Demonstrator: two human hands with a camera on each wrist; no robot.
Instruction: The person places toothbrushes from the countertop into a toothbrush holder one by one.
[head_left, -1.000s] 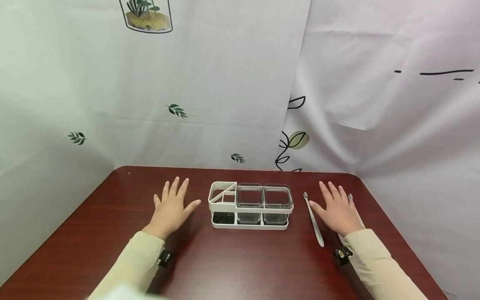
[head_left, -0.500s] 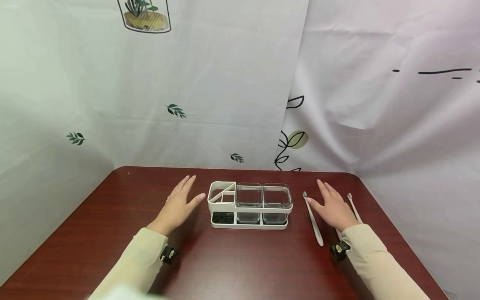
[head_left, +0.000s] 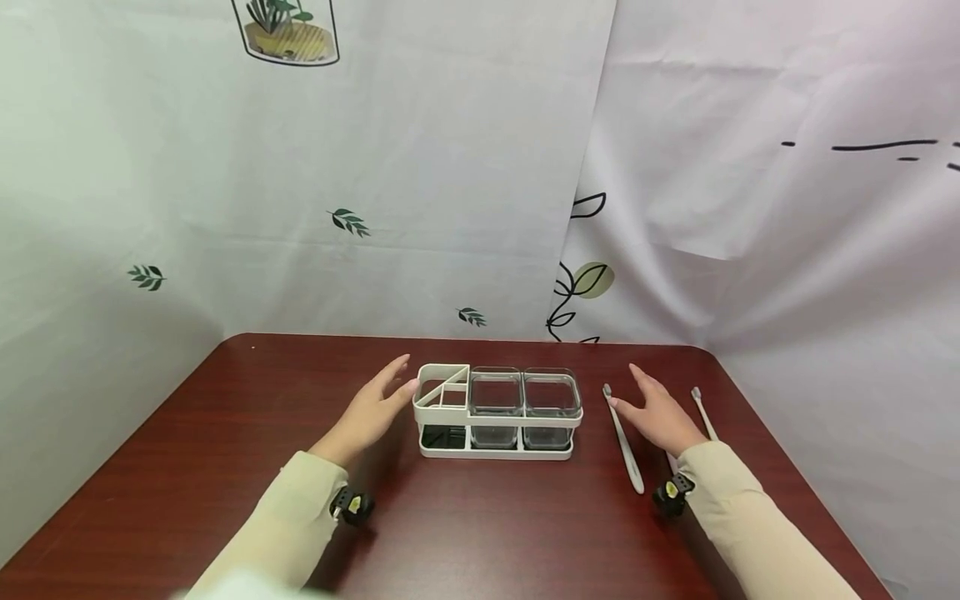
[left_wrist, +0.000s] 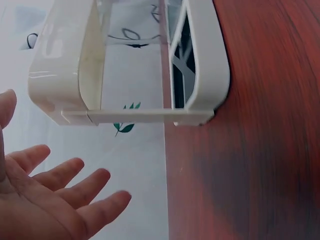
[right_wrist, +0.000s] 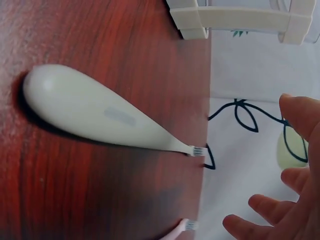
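A white toothbrush holder rack [head_left: 442, 414] stands mid-table, with two clear square cups [head_left: 497, 400] in its right slots and a divided compartment at its left. My left hand [head_left: 369, 421] hovers just left of the rack, fingers extended; in the left wrist view the hand [left_wrist: 55, 200] is apart from the rack's end [left_wrist: 140, 116]. On the right, my right hand [head_left: 662, 419] floats palm-down with fingers spread, holding nothing. Beneath its thumb side lies a white toothbrush [head_left: 627, 454]. A second, pinkish-white toothbrush [head_left: 703, 414] lies right of it, partly hidden by the hand and sleeve.
The dark red wooden table [head_left: 480, 533] has rounded far corners. A white patterned cloth [head_left: 420, 167] hangs behind and at the sides. Both wrists carry small black cameras [head_left: 352, 506].
My left hand has moved right toward the rack and turned its palm inward. My right hand has shifted slightly left and turned inward too, uncovering more of the second toothbrush.
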